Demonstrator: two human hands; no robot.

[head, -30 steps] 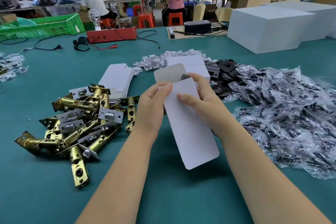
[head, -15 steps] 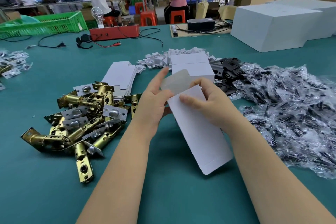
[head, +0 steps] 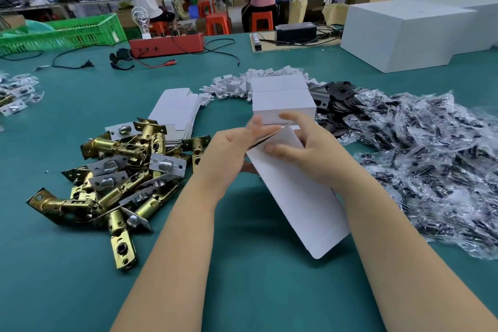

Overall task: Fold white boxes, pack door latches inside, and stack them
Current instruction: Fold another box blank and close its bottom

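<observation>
A long white carton [head: 299,197] hangs tilted above the green table, its far end between my hands. My right hand [head: 310,148] grips that end, thumb on the top face. My left hand [head: 229,151] holds the left side, its fingers pressing the end flap down over the opening. A heap of brass and silver door latches [head: 118,167] lies to the left. Two folded white boxes [head: 283,100] stand stacked just beyond my hands. Flat box blanks [head: 175,110] lie behind the latches.
Clear bags of black parts [head: 420,159] cover the right side. Small white inserts [head: 242,83] and black plates [head: 334,100] lie near the stacked boxes. Large white cartons [head: 404,32], a red device [head: 167,44] with cables and a green crate [head: 67,32] stand at the back. People work at far benches.
The end flap stood up a second ago and now lies bent over the carton's opening. My left fingers have moved over it and the carton has tilted further right.
</observation>
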